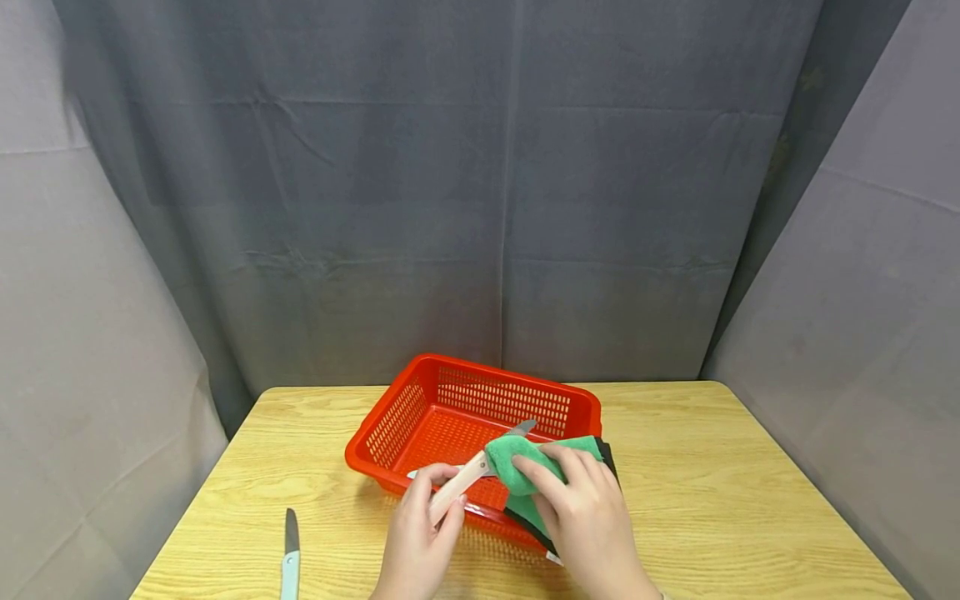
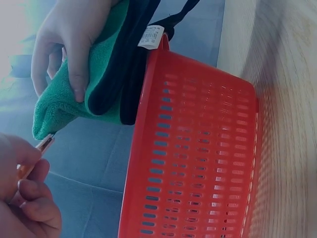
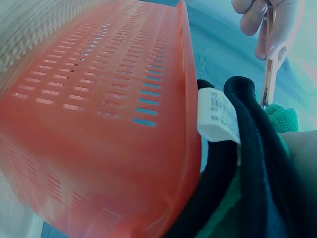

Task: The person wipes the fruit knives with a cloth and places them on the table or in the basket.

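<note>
"How many hands are at work?"

"Two. The left hand (image 1: pixel 420 533) pinches the pale, wood-like handle of one slim, metal-bladed knife (image 1: pixel 459 489) between fingers and thumb. The right hand (image 1: pixel 588 517) has its fingers pinching one green, black-edged fabric cloth (image 1: pixel 512 468) round the blade."

"Where's that knife?"

"Slanting above one red plastic basket (image 1: pixel 465 366) with slotted walls, its blade tip poking out past the cloth."

"And the rest of the cloth?"

"It hangs by the basket's near right rim, one white label (image 1: pixel 554 558) at its edge."

"Any second knife?"

"One with a pale blue handle (image 1: pixel 290 571), lying on the yellow wood-grain surface (image 1: pixel 690 483), left of the basket."

"Anything else?"

"One slim, whitish thing (image 1: pixel 412 474) shows behind the left hand, mostly hidden; I can't tell what."
</note>
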A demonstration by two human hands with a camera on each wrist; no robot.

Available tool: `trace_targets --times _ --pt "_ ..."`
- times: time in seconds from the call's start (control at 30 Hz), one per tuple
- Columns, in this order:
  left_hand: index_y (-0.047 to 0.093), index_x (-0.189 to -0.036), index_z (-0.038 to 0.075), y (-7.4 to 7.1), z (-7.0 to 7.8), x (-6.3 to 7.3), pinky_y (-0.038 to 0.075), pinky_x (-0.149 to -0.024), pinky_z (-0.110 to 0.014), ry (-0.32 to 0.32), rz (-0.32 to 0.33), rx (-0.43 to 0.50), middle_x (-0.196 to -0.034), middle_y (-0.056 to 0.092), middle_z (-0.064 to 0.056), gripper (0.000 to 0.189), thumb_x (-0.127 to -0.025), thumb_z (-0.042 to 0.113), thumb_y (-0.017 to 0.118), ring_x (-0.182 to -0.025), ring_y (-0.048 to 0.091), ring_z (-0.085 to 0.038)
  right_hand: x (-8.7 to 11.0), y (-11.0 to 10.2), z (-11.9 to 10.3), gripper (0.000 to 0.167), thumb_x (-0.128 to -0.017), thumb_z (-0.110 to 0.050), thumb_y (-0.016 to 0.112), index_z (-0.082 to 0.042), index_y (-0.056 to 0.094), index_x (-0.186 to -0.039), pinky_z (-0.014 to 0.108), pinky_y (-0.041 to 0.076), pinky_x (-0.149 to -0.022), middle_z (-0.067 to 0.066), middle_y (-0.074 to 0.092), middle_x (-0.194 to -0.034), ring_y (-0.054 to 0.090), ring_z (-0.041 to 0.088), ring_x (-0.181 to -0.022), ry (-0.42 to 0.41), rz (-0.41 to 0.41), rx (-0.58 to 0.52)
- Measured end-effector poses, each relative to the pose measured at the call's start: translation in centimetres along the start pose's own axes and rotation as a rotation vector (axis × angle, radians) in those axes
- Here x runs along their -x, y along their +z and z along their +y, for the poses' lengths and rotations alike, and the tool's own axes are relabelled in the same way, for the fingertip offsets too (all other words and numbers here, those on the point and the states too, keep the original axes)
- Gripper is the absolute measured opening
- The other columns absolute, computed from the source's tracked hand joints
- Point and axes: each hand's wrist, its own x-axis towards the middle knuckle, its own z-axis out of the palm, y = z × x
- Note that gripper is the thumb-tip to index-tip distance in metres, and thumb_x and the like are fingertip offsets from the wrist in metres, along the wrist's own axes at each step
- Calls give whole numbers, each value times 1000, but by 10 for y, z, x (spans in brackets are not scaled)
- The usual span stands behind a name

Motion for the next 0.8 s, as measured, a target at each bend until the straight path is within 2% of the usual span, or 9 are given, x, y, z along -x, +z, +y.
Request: trace_targets --times 0.17,0.4,0.63,0.8 --pt "64 -114 14 -1 -1 1 43 -66 -19 9 -4 7 -98 66 9 43 -80 -8 77 -72 48 2 0 0 2 53 -72 -7 91 -27 75 -118 45 55 -77 8 70 -117 66 28 -99 41 -3 -1" --pt "64 -114 14 -2 0 2 42 -66 -18 0 -12 14 -99 66 10 42 -80 -7 77 -70 46 2 -2 1 10 56 -67 2 88 -25 75 -115 45 55 -71 9 70 -109 67 30 -92 29 88 45" --pt "65 -114 16 -3 1 2 41 -66 -16 -9 -15 18 -95 64 12 43 -80 -7 78 -68 43 3 -3 -1 14 51 -73 2 82 -25 75 -117 49 56 -75 10 69 -110 66 32 -94 103 61 58" --pt "65 -113 16 -3 2 1 41 -66 -16 -11 -10 20 -94 64 12 44 -79 -8 78 -69 44 3 -3 -1 16 55 -70 4 84 -23 75 -116 48 54 -71 11 70 -109 65 34 -90 98 106 84"
